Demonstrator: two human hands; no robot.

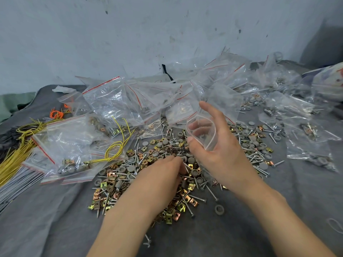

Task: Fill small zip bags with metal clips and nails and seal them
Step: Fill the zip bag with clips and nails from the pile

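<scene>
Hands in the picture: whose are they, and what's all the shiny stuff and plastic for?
The camera sits on a person's head and looks down, so you see that person's own two hands. There is no machine here. The right hand holds a small clear zip bag with its mouth open. The left hand pokes its fingertips into a pile of gold-coloured metal clips, nails and grey round caps; whether it has grabbed one I cannot tell. Everything lies on a grey cloth. Behind and to the left lie filled bags and some yellow wires.
</scene>
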